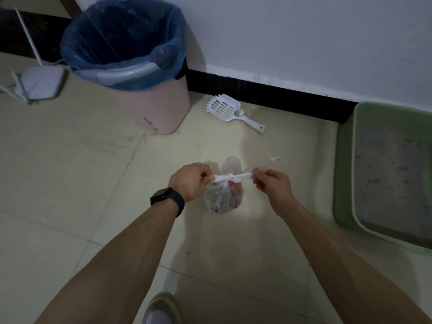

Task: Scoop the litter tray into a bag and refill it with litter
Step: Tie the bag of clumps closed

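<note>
Above the tiled floor, left hand [191, 181] and right hand [272, 182] each pinch a handle of the bag [223, 197], pulling apart, apparently to tighten its knot

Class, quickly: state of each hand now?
Left hand: closed on one bag handle.
Right hand: closed on the other handle.

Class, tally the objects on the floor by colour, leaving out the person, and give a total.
White: 3 (slotted plastic litter scoop, knotted plastic bag, flat mop head)
Pink: 1 (plastic bin with blue liner)
Green: 1 (plastic litter tray)
Total: 5
</note>
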A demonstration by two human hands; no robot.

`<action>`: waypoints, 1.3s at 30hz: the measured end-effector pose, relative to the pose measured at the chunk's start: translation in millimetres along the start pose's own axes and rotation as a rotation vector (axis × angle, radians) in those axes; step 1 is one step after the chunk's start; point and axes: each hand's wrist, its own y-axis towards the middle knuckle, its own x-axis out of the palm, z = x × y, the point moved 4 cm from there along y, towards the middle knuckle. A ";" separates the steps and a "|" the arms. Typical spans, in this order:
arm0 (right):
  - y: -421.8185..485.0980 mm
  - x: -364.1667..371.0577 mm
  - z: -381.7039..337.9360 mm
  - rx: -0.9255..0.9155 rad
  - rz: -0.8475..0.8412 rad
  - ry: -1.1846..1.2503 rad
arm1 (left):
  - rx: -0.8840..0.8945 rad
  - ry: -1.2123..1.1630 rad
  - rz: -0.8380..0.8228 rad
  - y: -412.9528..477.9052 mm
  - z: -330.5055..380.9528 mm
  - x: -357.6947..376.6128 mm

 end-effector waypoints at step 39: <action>-27.6 82.2 -77.9 -0.357 -0.266 -0.575 | 0.167 0.033 0.072 -13.8 22.6 -96.9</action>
